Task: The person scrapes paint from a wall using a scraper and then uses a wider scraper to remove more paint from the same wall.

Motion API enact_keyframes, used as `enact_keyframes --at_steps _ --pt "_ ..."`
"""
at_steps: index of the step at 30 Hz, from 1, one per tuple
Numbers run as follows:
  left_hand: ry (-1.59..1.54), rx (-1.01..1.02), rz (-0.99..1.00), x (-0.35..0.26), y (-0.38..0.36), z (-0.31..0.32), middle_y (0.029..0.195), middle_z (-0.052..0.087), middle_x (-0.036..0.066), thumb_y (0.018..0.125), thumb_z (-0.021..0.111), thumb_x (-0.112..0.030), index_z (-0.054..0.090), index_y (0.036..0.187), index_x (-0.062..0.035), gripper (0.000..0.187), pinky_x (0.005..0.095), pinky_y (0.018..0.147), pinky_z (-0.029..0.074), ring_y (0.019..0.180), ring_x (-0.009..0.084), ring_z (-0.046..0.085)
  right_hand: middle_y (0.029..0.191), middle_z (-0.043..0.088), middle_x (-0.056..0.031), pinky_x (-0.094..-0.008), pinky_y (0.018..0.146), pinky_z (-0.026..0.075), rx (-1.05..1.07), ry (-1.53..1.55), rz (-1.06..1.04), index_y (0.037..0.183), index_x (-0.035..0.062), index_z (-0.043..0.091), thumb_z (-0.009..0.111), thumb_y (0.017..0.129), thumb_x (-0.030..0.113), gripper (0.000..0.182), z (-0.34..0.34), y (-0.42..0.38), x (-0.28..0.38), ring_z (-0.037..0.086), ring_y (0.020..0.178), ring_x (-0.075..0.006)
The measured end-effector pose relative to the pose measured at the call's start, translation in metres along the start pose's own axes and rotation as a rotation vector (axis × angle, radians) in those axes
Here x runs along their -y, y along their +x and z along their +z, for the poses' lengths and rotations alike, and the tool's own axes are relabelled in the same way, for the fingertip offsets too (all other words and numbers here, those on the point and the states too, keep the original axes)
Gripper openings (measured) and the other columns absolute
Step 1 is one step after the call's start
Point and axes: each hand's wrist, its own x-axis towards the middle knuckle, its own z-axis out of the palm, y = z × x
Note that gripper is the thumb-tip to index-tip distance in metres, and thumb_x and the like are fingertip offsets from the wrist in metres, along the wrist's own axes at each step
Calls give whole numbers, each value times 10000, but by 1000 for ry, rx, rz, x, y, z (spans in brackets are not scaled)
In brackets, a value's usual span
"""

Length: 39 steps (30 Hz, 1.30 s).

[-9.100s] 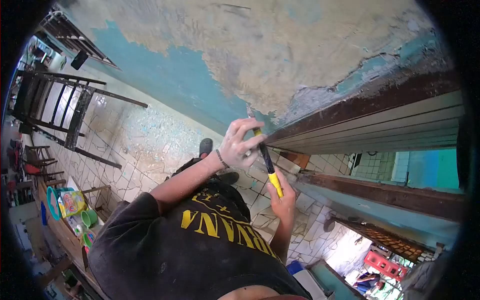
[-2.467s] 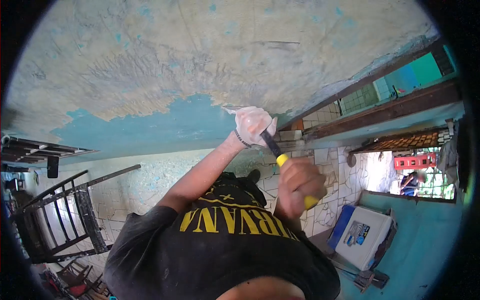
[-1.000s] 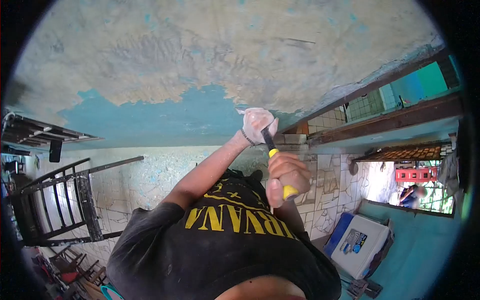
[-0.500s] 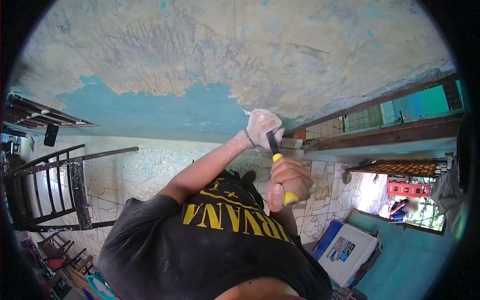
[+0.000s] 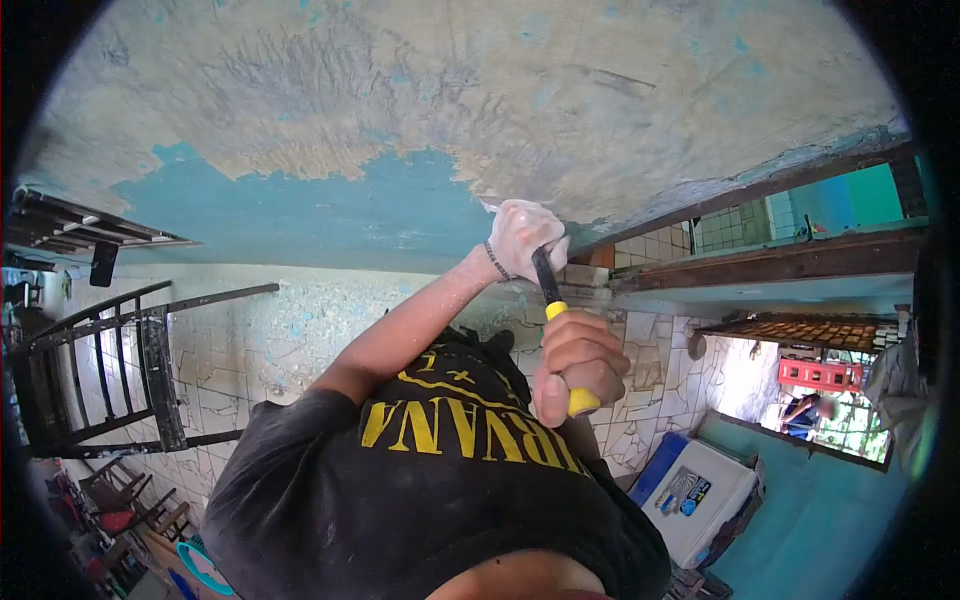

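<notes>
My right hand is wrapped round the yellow handle of a scraper, whose shaft is black. Farther up, my left hand, coated in white dust, is closed round the tool's upper end. Its working end is mostly hidden by those fingers; only a pale edge shows beside the knuckles, against the wall. Around that edge, smooth teal paint borders a rough beige-grey stripped area. A dark beaded bracelet circles my left wrist.
A dark metal ladder-like frame stands at the left, near a louvred window. Paint flecks dot the tiled floor. A white and blue box is at the lower right. Outside a window, a person sits near red crates.
The whole view has shifted slightly, so the wall and my left hand appear a little higher. Both hands keep their grip, and the tool's place against the paint edge looks nearly the same.
</notes>
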Motion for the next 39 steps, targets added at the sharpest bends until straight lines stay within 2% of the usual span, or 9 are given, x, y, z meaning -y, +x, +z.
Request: enact_keyframes --at_steps 5,9,19,23,26,27,34,35,39 --pt "-31 -29 -12 -11 16 3 533 399 67 707 719 -90 379 579 -119 364 425 467 360 461 322 452 545 487 -15 -315 410 388 -42 -10 45 695 99 421 657 843 126 280 -15 15 21 412 402 -135" --pt "-39 -31 130 -41 72 -23 531 411 55 690 735 -81 410 584 -122 344 413 454 365 446 308 459 514 441 23 -273 459 372 -135 -103 -16 690 117 449 656 916 168 311 1 40 41 417 412 -115" --pt "39 -25 144 -28 44 -18 527 430 56 689 731 -85 437 600 -116 309 409 446 368 442 296 472 518 440 -8 -326 394 360 -82 25 -54 689 86 428 671 893 201 337 -7 18 31 394 394 -141" --pt "15 -43 171 -52 75 -25 526 427 50 704 724 -91 419 591 -121 327 406 451 365 444 296 460 506 433 -10 -328 400 368 -144 -13 -64 662 87 419 653 893 210 351 -9 43 57 418 395 -142" --pt "29 -81 155 -46 70 -24 527 429 51 708 725 -109 412 581 -127 339 412 447 363 443 295 466 532 532 -20 -334 422 466 -83 4 -127 699 66 485 682 818 62 230 -5 44 42 498 410 -158" --pt "44 -99 130 -33 52 -18 526 428 52 707 725 -113 412 579 -127 339 413 446 363 443 296 467 555 542 -27 -341 454 472 -9 21 -45 713 64 487 667 807 48 204 -2 44 36 493 427 -170" --pt "68 -66 84 -19 24 -20 524 428 52 712 717 -83 416 595 -121 325 407 453 374 440 292 478 539 480 -33 -327 428 411 10 6 -1 735 59 450 642 833 163 239 6 25 25 407 403 -161" --pt "31 -77 100 -22 34 -17 524 427 52 715 718 -85 415 597 -119 327 405 455 374 441 293 476 536 484 -30 -337 424 413 -45 -39 -91 721 64 448 654 820 175 254 4 27 23 412 399 -164" --pt "-10 -92 168 -53 82 -26 525 428 56 724 720 -96 410 601 -109 334 407 460 374 443 299 471 585 553 -30 -344 459 479 -97 55 -48 735 39 513 716 844 138 252 -6 52 53 516 439 -191"
